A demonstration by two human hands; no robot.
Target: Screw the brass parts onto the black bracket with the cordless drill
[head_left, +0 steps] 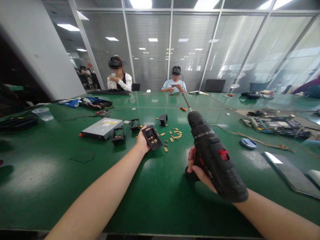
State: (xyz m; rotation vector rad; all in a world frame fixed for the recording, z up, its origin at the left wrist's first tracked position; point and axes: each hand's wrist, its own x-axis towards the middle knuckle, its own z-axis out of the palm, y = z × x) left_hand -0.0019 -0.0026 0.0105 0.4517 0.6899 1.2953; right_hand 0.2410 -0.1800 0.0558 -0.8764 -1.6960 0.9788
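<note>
My left hand [143, 140] is closed around a black plastic socket housing [152, 137] with small brass-coloured parts inside its frame. The housing is tilted so its open face looks up at me. In my right hand [197, 168] is a black cordless drill [212, 153], gripped by its handle, its long bit pointing up and away over the table. The bit is apart from the housing. Loose brass plates [176, 135] lie scattered just right of the housing. Similar black housings stand nearby, one [163, 119] behind the plates and another [118, 134] left of my left hand.
A silver optical drive [103, 128] lies on the green table [150, 190] at left, near a clear plastic cup [43, 114]. On the right are a phone [291, 171], a blue round lid [248, 143] and circuit boards [280, 123]. Two people sit across the table.
</note>
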